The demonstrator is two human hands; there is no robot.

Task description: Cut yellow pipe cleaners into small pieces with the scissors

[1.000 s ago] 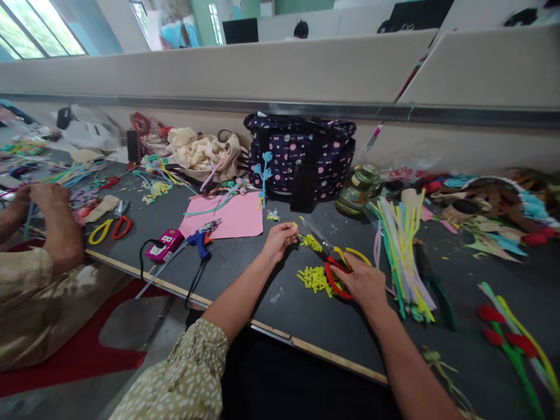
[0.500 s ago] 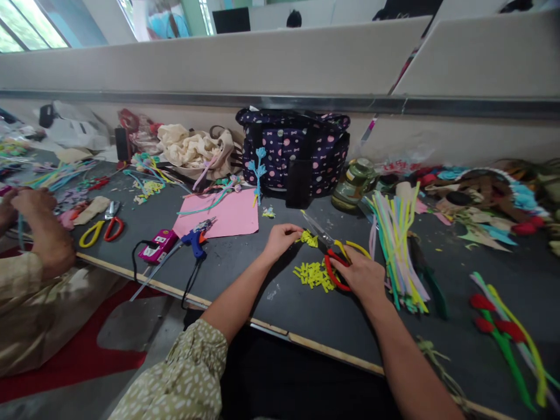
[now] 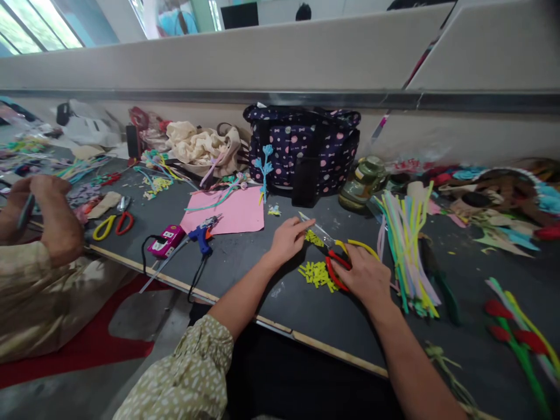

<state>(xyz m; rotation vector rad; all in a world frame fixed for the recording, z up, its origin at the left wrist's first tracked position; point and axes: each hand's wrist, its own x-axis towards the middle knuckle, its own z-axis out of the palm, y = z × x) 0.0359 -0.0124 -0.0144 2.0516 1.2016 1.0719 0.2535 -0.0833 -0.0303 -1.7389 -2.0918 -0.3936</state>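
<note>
My right hand grips a pair of scissors with one red and one yellow handle, their blades pointing away to the left. At the blade tips is my left hand, its fingers drawn together and the index finger reaching over the blades. Whatever sits between those fingertips is too small to make out. Below the blades lies a small heap of short yellow pieces. A larger pile of cut yellow pieces rests nearer me, beside the red handle.
Right of my hand lies a bundle of pastel chenille stems. A glue gun, a magenta box and a pink sheet are to the left. Behind stand a dotted bag and a jar. Another person's hands work at far left.
My left hand has shifted forward, its index finger now over the blade tips instead of pinched beside the small yellow heap. The scissors stay in my right hand. The view has turned slightly left.
</note>
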